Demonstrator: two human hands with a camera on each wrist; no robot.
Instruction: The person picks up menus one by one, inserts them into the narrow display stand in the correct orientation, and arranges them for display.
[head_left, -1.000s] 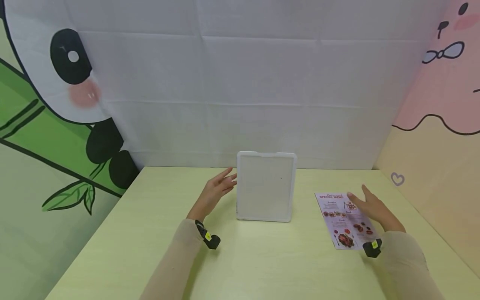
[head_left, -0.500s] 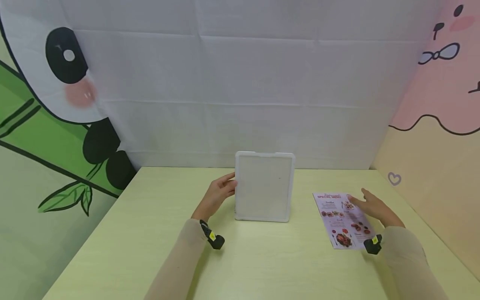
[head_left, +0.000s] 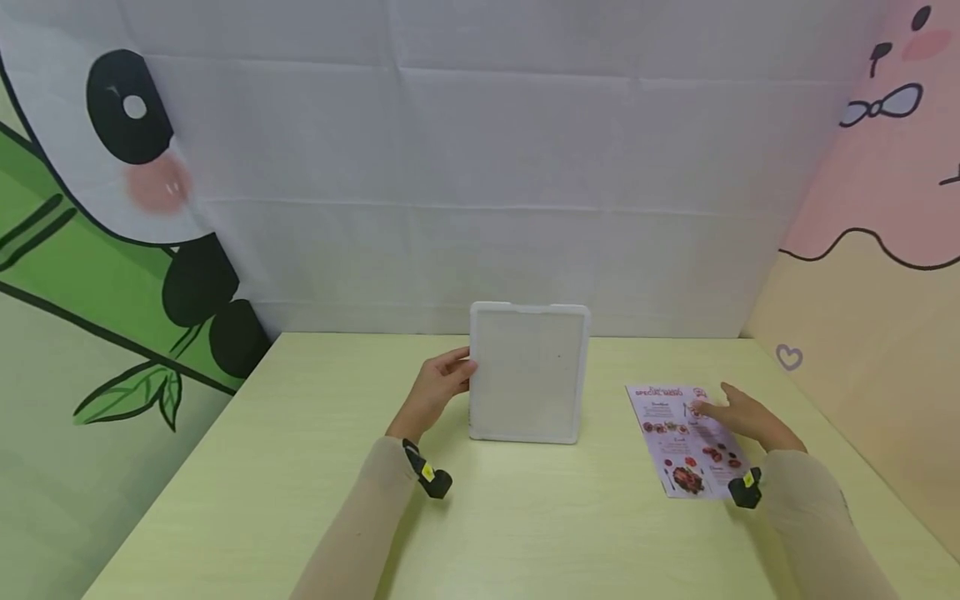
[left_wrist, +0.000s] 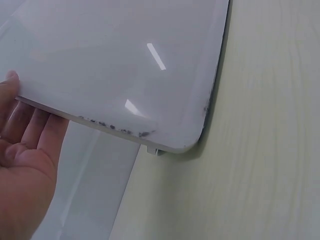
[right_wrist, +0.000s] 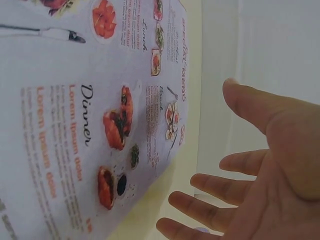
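Left hand (head_left: 432, 390) moved in, pinching white board (head_left: 528, 375) by left edge, right hand (head_left: 750, 417) spread over menu (head_left: 678, 446)

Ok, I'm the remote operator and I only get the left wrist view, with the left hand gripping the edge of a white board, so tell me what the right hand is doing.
Observer: The right hand is by the far right corner of a menu, its fingers spread.
Operator: And can you read anything on that menu?
Observer: Yes, the word Dinner shows large in the right wrist view.
Operator: Got it. Which side of the white board is the menu on?
Observer: The person's right side, with a strip of bare table between the two in the head view.
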